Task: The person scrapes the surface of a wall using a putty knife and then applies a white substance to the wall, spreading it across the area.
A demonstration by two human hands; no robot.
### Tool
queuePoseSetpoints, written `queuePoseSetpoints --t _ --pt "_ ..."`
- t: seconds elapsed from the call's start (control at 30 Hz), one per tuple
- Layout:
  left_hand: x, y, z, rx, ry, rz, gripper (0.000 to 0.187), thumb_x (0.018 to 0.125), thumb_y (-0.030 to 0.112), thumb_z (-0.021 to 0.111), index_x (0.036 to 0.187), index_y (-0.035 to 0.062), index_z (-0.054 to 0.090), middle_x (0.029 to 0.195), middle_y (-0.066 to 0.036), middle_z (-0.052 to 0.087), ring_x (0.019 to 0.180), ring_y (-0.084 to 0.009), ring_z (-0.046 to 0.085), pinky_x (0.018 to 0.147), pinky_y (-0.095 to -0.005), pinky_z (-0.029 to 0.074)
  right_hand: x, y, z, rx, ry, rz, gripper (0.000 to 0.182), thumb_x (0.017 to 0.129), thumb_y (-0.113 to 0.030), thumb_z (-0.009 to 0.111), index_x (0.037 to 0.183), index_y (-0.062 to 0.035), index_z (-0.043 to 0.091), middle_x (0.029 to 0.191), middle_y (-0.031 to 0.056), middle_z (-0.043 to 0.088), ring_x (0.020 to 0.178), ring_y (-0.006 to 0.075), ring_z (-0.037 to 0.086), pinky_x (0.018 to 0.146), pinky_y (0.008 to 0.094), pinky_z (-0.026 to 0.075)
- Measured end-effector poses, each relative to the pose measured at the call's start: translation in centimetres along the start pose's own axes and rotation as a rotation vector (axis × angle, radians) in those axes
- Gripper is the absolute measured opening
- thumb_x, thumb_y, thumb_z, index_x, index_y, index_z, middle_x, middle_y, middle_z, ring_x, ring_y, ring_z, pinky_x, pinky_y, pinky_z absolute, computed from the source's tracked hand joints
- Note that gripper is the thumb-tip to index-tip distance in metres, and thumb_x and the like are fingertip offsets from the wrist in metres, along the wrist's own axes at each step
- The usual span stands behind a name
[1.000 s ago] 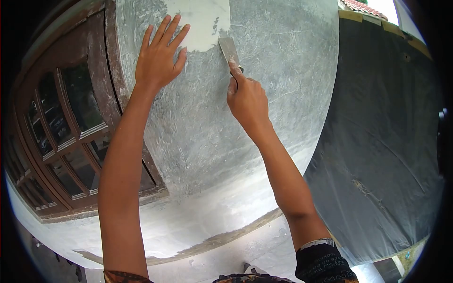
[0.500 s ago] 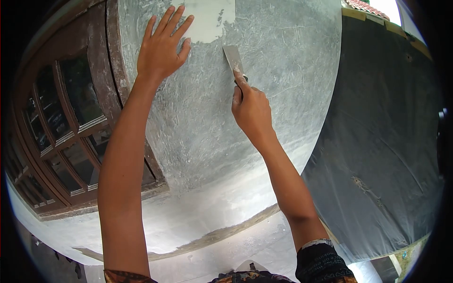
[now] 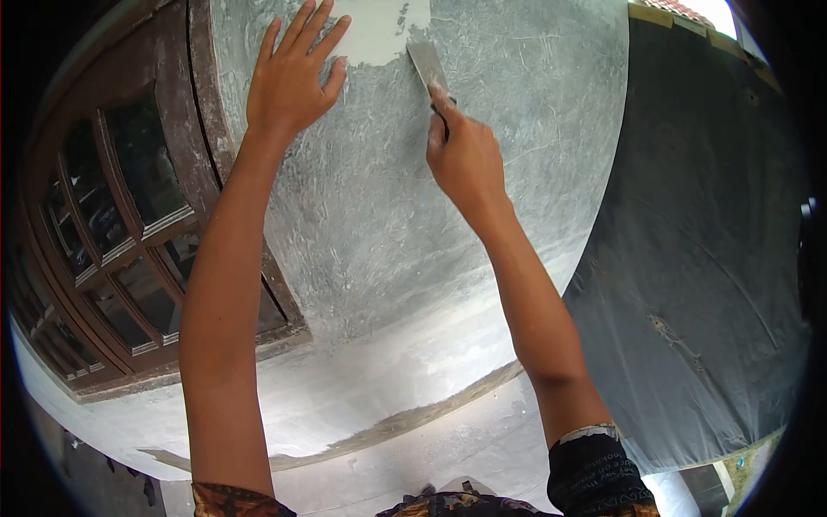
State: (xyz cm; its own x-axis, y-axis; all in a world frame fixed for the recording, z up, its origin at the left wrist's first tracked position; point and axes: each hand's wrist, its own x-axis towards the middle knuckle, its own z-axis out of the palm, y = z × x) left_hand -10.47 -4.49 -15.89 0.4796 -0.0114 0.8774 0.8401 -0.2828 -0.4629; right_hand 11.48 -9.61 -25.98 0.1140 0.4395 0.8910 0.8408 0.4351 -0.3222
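My right hand (image 3: 469, 155) grips the dark handle of a putty knife (image 3: 427, 67), its flat metal blade pointing up against the grey wall (image 3: 379, 189). The blade's tip lies by the right part of a white patch (image 3: 372, 34) on that wall. White residue marks the forefinger along the blade. Fingers spread, my left hand (image 3: 293, 86) rests flat on the wall at the patch's lower left edge and holds nothing.
A brown wooden window (image 3: 129, 250) with glass panes is at the left. Dark plastic sheeting (image 3: 706, 241) hangs at the right. Lower down, the wall turns whitish, with a rough ledge (image 3: 405, 422) beneath.
My right hand has moved the putty knife upward along the wall, so its blade is now beside the white patch rather than just below it. My left hand stays flat on the wall.
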Motion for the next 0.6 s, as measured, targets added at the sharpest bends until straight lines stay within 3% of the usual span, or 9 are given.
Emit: queuePoseSetpoints --t 0.23,0.47,0.6 --pt "0.0 -0.1 0.0 -0.013 0.009 -0.003 0.051 0.096 0.023 0.058 0.143 0.0028 0.057 0.162 -0.018 0.038 0.152 -0.0345 0.032 0.125 -0.0526 0.02 -3.5 0.5 0.7 -0.046 -0.075 0.007 0.049 0.095 -0.014 0.059 0.144 -0.014 0.057 0.081 0.0223 0.068 0.07 0.0414 0.068 0.064 0.0534 0.055" --pt "0.1 -0.1 0.0 -0.003 0.01 -0.002 0.052 0.095 0.023 0.058 0.144 0.003 0.056 0.163 -0.017 0.038 0.152 -0.0341 0.032 0.125 -0.0524 0.019 0.0 -0.6 -0.6 -0.037 -0.017 -0.005 0.048 0.095 -0.013 0.059 0.143 -0.0135 0.058 0.079 0.023 0.068 0.071 0.0415 0.069 0.061 0.0528 0.055" --pt "0.0 -0.1 0.2 -0.007 0.007 -0.006 0.053 0.096 0.024 0.058 0.145 0.0035 0.055 0.163 -0.016 0.038 0.152 -0.0333 0.032 0.126 -0.0523 0.019 -2.8 0.1 -0.2 -0.043 -0.021 0.001 0.044 0.097 -0.011 0.058 0.14 -0.0109 0.062 0.077 0.0254 0.068 0.069 0.0422 0.068 0.066 0.0507 0.054"
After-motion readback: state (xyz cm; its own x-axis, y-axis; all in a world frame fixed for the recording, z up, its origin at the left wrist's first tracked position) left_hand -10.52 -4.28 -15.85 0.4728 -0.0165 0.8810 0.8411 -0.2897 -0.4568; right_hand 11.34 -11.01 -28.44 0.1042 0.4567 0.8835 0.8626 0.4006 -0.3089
